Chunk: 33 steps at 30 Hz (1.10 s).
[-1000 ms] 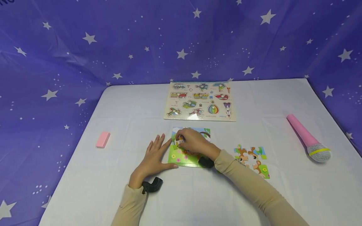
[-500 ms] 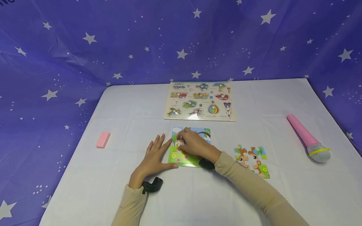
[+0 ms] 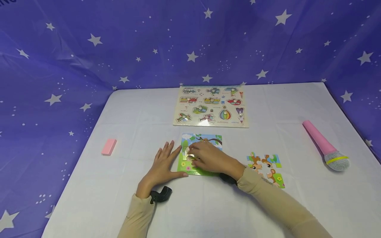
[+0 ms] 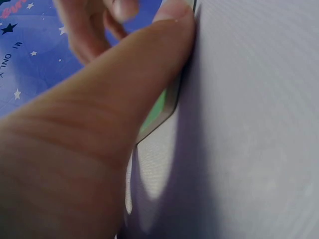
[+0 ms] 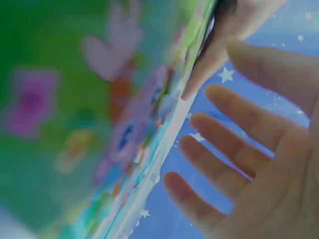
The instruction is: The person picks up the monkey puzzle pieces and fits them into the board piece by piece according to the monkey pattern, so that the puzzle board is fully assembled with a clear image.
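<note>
One puzzle (image 3: 193, 169): left hand (image 3: 161, 168) spread at 8 o'clock edge; right hand (image 3: 215, 158) loosely spread over it; pieces (image 3: 279, 180), 3 o'clock.

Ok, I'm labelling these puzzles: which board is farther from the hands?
The larger vehicle-picture board, near the back of the table. The smaller green board lies under the right hand.

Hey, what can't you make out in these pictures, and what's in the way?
Head view: middle of the jigsaw board, hidden by the right hand.
Head view: part of the jigsaw pieces, hidden by the right sleeve.
Head view: some labels on the vehicle puzzle board, too small.
Head view: backdrop lettering, cut off by the corner.
Right wrist view: green print, blurred.
</note>
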Motion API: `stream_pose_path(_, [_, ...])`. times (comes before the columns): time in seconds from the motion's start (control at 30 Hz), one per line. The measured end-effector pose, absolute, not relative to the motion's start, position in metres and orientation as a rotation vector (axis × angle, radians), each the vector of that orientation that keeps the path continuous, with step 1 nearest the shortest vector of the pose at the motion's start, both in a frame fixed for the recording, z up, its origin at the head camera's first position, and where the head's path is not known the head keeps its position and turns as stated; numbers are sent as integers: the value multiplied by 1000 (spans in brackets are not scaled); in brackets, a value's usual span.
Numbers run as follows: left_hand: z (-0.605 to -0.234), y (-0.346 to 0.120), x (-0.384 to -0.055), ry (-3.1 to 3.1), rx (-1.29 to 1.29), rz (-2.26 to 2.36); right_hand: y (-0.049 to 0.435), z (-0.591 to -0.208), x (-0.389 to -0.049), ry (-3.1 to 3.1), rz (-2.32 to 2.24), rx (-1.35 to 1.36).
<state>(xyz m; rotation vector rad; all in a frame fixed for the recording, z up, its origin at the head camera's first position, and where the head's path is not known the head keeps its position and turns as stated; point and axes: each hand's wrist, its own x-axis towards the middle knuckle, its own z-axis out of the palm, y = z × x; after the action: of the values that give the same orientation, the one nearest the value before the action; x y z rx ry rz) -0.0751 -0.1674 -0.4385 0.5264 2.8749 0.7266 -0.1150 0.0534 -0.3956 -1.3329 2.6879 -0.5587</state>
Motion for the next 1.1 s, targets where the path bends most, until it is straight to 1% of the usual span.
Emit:
stream_pose_path(0.17, [-438, -167, -75, 2871, 517, 717, 64, -399, -102, 2523, -489, -1412])
stream_pose_path(0.37, [-437, -165, -75, 2869, 504, 703, 68, -403, -93, 2417, -411, -1334])
stream_pose_path(1.1, [-436, -165, -74, 2869, 493, 708, 63, -401, -96, 2473, -439, -1316])
